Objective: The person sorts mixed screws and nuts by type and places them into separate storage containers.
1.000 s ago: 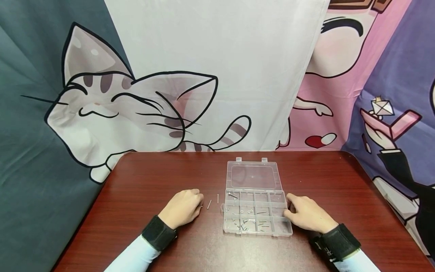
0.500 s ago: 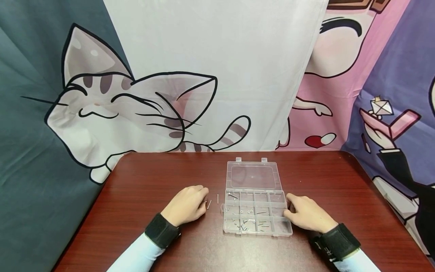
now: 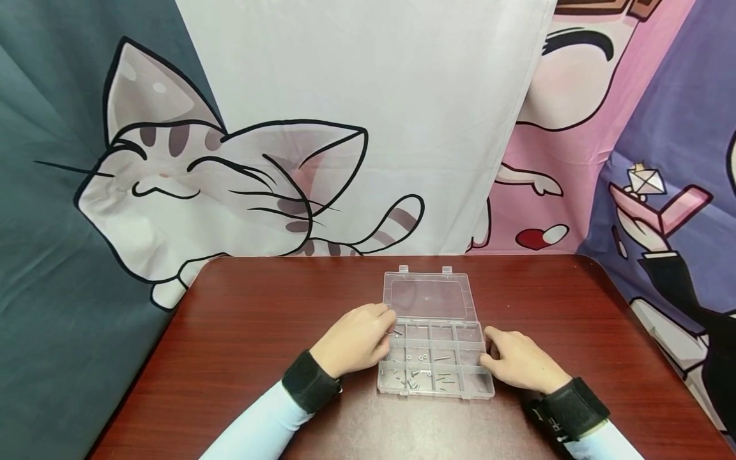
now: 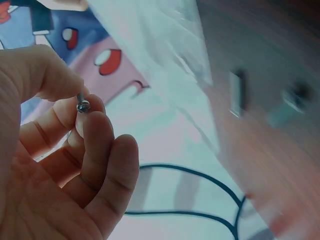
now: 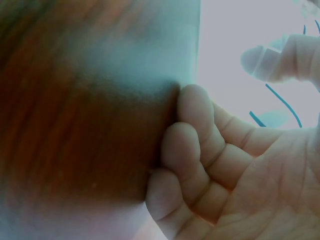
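Observation:
My left hand (image 3: 356,342) pinches a small metal screw (image 4: 83,106) between thumb and fingers, its round head showing in the left wrist view. In the head view this hand is over the left edge of a clear plastic compartment box (image 3: 428,342), covering part of the left column. The box stands with its lid (image 3: 428,297) laid back. Several screws (image 3: 441,358) and nuts (image 3: 422,357) lie in its compartments. My right hand (image 3: 523,361), fingers curled, holds the box's right edge with its thumb on the rim. The right wrist view shows the other fingers against the dark red tabletop.
The box rests on a reddish-brown wooden table (image 3: 259,287). Behind it hangs a printed cloth (image 3: 345,166) with a cartoon cat. Two blurred metal pieces, one a short bar (image 4: 237,94), show in the left wrist view.
My left hand has moved right and slightly away from me, from the tabletop to the box's left edge, now covering where two loose screws lay. My right hand and the box have stayed put.

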Action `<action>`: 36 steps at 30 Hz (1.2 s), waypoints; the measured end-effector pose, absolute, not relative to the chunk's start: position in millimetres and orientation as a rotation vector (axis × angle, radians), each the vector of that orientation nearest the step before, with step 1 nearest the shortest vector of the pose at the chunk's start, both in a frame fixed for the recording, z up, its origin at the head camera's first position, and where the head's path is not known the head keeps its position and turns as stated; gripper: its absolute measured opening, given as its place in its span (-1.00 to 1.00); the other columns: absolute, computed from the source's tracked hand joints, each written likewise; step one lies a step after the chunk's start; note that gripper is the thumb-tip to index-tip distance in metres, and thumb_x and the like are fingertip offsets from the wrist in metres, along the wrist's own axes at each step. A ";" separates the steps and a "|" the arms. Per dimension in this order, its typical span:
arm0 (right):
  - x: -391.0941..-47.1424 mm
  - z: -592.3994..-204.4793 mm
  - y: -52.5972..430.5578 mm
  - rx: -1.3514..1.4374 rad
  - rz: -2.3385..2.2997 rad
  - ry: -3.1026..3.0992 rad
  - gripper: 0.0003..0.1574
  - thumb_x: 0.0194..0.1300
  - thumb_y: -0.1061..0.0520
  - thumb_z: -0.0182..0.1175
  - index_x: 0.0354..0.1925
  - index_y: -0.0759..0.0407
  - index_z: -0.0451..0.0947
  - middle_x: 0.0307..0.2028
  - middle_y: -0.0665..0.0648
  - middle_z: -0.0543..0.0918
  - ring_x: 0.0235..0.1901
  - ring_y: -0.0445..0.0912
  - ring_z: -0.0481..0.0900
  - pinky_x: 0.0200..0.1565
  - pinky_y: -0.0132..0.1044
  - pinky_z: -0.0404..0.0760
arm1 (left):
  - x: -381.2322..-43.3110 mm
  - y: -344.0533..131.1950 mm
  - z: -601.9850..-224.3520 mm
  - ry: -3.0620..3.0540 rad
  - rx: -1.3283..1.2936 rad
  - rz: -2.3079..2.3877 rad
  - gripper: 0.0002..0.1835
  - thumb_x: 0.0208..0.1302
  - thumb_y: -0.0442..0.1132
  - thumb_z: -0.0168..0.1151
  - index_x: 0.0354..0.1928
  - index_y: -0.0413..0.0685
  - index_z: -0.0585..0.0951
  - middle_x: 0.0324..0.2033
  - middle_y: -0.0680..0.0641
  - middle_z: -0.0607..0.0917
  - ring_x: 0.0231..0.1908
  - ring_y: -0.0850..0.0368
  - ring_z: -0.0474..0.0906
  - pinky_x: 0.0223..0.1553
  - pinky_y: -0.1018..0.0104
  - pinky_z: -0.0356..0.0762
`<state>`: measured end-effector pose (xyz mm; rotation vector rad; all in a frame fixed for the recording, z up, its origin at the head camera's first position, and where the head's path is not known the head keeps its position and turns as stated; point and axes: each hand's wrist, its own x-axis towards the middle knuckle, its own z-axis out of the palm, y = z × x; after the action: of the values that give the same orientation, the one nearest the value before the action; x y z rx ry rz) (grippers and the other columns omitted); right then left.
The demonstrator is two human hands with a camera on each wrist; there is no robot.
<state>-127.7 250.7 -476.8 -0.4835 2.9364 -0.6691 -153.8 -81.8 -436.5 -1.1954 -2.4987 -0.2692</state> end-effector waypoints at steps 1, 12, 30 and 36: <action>-127.8 -476.8 250.8 -0.485 -0.670 2.936 -0.80 0.14 0.01 0.23 -0.39 -0.06 0.37 -0.63 -0.15 0.36 -0.63 -0.28 0.27 -0.52 -0.34 0.27 | -153.5 -76.8 -435.5 -2.491 -1.204 -0.274 -0.88 0.04 -0.26 0.15 -0.42 0.09 0.40 -0.49 0.16 0.32 -0.45 0.23 0.29 -0.35 0.34 0.38; -127.7 -476.0 249.8 -0.474 -0.679 2.925 -0.79 0.14 0.01 0.23 -0.39 -0.05 0.36 -0.63 -0.13 0.36 -0.64 -0.27 0.28 -0.53 -0.35 0.27 | -148.8 -26.9 -434.1 -2.390 -1.298 -0.199 -0.95 0.14 -0.20 0.16 -0.35 0.07 0.49 -0.46 0.14 0.38 -0.43 0.24 0.36 -0.34 0.38 0.43; -128.2 -476.7 249.3 -0.489 -0.662 2.942 -0.77 0.13 0.01 0.24 -0.40 -0.04 0.35 -0.63 -0.14 0.35 -0.64 -0.28 0.27 -0.54 -0.34 0.28 | -145.8 5.3 -439.9 -2.371 -1.379 -0.177 -0.94 0.16 -0.17 0.16 -0.35 0.08 0.49 -0.45 0.16 0.38 -0.44 0.28 0.34 -0.35 0.44 0.41; -127.2 -475.6 249.2 -0.493 -0.672 2.941 -0.78 0.12 0.01 0.24 -0.40 -0.05 0.35 -0.64 -0.15 0.35 -0.64 -0.28 0.27 -0.54 -0.34 0.28 | -145.4 5.3 -439.0 -2.374 -1.382 -0.175 -0.95 0.15 -0.18 0.15 -0.36 0.09 0.48 -0.46 0.16 0.39 -0.46 0.28 0.34 -0.37 0.43 0.41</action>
<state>-127.2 249.2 -475.6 -0.4929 2.9413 -0.6722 -145.4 5.3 -439.0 -1.3820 -2.3742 -0.1754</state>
